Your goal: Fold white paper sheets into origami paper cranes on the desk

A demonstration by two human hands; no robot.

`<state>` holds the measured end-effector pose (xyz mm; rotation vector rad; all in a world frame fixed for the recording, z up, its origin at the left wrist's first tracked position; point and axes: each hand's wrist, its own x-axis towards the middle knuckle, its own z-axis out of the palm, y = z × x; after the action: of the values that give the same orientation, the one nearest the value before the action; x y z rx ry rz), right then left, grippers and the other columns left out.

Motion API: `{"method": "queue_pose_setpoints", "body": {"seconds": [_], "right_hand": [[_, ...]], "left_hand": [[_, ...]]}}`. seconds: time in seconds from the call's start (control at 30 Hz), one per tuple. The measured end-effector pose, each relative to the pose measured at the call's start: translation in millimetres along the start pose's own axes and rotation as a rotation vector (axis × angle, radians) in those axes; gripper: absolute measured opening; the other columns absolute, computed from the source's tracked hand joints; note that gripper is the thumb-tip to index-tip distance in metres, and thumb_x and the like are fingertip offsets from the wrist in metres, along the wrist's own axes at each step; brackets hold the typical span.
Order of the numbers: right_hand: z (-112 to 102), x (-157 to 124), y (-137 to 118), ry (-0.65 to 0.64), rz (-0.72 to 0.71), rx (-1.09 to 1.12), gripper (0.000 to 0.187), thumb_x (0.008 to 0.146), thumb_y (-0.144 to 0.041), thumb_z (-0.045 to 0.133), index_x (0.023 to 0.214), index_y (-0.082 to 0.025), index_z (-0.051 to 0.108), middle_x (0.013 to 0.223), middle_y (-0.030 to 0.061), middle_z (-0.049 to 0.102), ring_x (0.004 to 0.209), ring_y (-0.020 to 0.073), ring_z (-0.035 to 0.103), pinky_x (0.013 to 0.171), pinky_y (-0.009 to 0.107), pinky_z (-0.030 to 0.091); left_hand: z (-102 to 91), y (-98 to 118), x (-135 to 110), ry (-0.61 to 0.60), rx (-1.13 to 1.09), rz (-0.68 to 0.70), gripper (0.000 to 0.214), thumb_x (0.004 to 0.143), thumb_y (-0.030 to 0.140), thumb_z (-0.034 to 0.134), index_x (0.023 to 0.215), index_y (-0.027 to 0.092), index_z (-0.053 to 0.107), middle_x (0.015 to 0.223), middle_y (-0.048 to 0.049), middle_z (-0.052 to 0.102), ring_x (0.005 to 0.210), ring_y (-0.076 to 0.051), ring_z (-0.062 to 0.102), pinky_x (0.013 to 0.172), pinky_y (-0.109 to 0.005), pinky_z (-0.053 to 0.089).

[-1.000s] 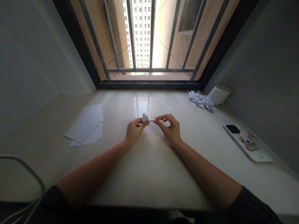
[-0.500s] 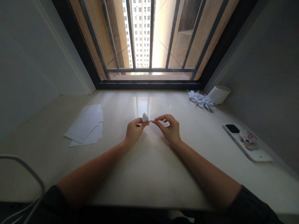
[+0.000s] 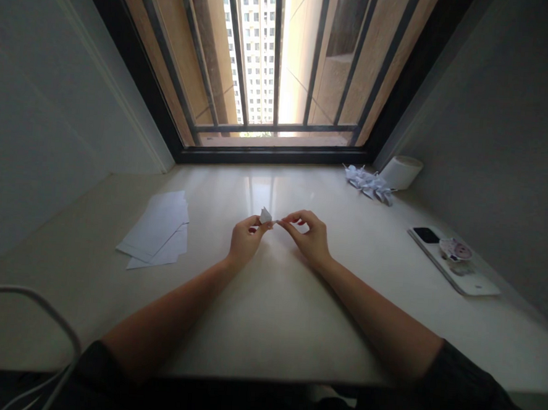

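Between the thumb and fingers of my left hand [image 3: 246, 239] is a small folded white paper piece [image 3: 266, 215], its pointed, petal-like part standing up. A thin twisted end of the same paper reaches right, and the fingertips of my right hand [image 3: 310, 237] pinch it. Both hands are closed and held over the middle of the sill. The fingers cover part of the paper, so its lower folds are hidden.
Loose white paper sheets [image 3: 154, 228] lie to the left. At the back right are several folded paper pieces [image 3: 368, 185] beside a white roll [image 3: 401, 172]. A phone [image 3: 453, 262] rests on the right; a cable [image 3: 31, 292] curves at lower left. The barred window [image 3: 272, 149] is behind.
My right hand has shifted very slightly left along the paper's thin end. The left hand and the paper look almost the same.
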<state>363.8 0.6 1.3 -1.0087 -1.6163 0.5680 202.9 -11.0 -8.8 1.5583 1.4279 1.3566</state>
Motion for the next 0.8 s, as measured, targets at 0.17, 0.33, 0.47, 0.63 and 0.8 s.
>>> {"method": "queue_pose_setpoints", "body": {"seconds": [0.17,0.33,0.47,0.63,0.8], "right_hand": [[2,1,6,-0.045,0.075,0.089,0.022,0.072,-0.043,0.067,0.071,-0.02,0.067,0.073,0.002,0.067,0.071,0.0164,0.058,0.066,0.031,0.043],[3,4,11,-0.106,0.179,0.172,0.024,0.07,-0.044,0.067,0.07,-0.019,0.067,0.071,0.0019,0.067,0.067,0.015,0.059,0.064,0.029,0.043],[2,6,13,-0.116,0.209,0.157,0.026,0.067,-0.045,0.069,0.068,-0.019,0.067,0.071,0.002,0.068,0.067,0.0151,0.059,0.063,0.028,0.042],[2,7,16,-0.123,0.238,0.158,0.028,0.066,-0.046,0.07,0.068,-0.019,0.066,0.07,0.0022,0.066,0.063,0.0143,0.057,0.06,0.028,0.042],[1,8,17,-0.152,0.246,0.179,0.028,0.066,-0.045,0.071,0.078,-0.02,0.07,0.078,0.0036,0.069,0.066,0.0143,0.058,0.06,0.027,0.042]], "left_hand": [[-0.2,-1,0,-0.006,0.003,-0.007,0.026,0.074,0.042,0.062,0.073,0.017,0.068,0.076,-0.0034,0.069,0.074,-0.016,0.061,0.065,-0.025,0.045],[-0.3,0,0,-0.012,0.006,-0.007,0.026,0.074,0.042,0.062,0.073,0.017,0.068,0.076,-0.0034,0.069,0.075,-0.017,0.062,0.066,-0.025,0.045],[0.0,-1,0,-0.018,0.01,-0.01,0.026,0.075,0.042,0.062,0.074,0.017,0.068,0.076,-0.0035,0.069,0.075,-0.017,0.062,0.065,-0.025,0.045],[0.8,-2,0,-0.027,0.025,-0.012,0.026,0.073,0.042,0.063,0.073,0.016,0.068,0.074,-0.0036,0.068,0.073,-0.016,0.061,0.063,-0.024,0.044],[-0.1,-3,1,-0.038,0.041,-0.001,0.026,0.074,0.042,0.061,0.074,0.017,0.068,0.074,-0.003,0.068,0.07,-0.015,0.061,0.061,-0.024,0.044]]}}
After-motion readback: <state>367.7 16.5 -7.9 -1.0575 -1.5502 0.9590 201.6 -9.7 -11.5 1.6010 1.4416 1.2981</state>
